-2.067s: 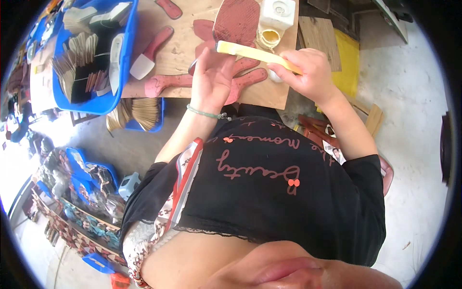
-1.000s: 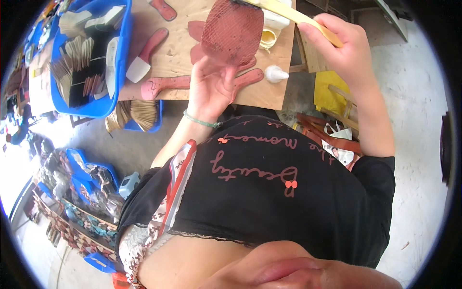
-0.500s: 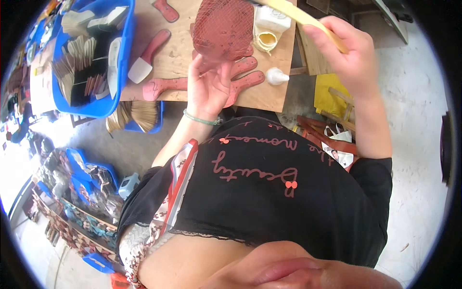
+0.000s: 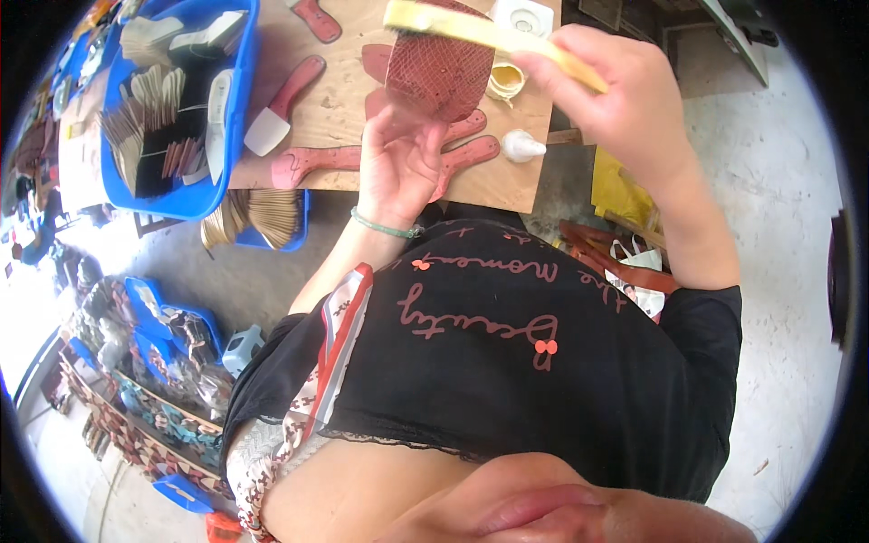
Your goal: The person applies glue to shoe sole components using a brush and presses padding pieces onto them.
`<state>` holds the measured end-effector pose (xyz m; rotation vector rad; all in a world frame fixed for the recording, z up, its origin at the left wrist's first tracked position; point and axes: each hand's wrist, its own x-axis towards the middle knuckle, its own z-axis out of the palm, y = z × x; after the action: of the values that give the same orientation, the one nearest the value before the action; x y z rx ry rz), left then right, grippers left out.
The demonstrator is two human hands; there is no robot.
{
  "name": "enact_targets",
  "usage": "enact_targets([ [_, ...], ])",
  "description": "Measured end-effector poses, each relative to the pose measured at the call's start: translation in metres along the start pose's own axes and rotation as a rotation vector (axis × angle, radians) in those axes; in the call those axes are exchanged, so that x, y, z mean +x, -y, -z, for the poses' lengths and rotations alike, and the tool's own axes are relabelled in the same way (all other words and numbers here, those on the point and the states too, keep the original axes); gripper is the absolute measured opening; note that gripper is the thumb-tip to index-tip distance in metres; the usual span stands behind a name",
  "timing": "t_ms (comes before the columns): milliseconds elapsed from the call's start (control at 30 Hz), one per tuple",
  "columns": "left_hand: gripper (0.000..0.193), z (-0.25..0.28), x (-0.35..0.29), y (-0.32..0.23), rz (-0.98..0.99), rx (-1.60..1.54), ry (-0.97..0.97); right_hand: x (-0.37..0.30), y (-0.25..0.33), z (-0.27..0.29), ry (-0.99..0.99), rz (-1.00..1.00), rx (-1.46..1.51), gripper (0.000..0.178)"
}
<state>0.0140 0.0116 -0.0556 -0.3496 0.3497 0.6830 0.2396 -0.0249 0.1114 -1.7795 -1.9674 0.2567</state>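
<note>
My left hand (image 4: pixel 398 172) holds up a curved, reddish-brown piece with a scale-like pattern (image 4: pixel 441 81), fingers closed at its lower edge. My right hand (image 4: pixel 620 90) grips a brush with a long yellow handle (image 4: pixel 493 34). Its dark bristled end lies across the upper part of the patterned piece; whether the bristles touch it I cannot tell. Below and beside my left hand, several flat red strap-shaped pieces (image 4: pixel 317 163) rest on the wooden table (image 4: pixel 362 18). A small open pot with yellowish paste inside (image 4: pixel 507 80) stands right of the piece.
A white nozzle bottle (image 4: pixel 522 146) is near the table's right corner, with a white container (image 4: pixel 523 16) farther back. At left stands a blue bin (image 4: pixel 237 118) full of stacked pale strips. A red piece with a white end (image 4: pixel 294 95) lies beside it.
The brush has swung left and down across the patterned piece, with my right hand moving left and slightly down. The piece has shifted slightly right and turned, uncovering red pieces behind it.
</note>
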Motion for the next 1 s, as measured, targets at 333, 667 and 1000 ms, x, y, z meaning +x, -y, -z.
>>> enact_targets([
  [333,0.030,-0.016,0.000,0.011,-0.113,0.214,-0.201,-0.001,-0.010,0.004,-0.146,-0.050,0.031,0.021],
  [667,0.039,-0.007,0.003,0.000,-0.031,0.032,0.009,-0.016,-0.005,-0.008,-0.067,0.035,0.070,0.020],
  [1000,0.036,-0.002,0.003,-0.003,-0.042,0.075,-0.001,-0.009,-0.007,-0.004,-0.063,0.015,0.006,0.025],
])
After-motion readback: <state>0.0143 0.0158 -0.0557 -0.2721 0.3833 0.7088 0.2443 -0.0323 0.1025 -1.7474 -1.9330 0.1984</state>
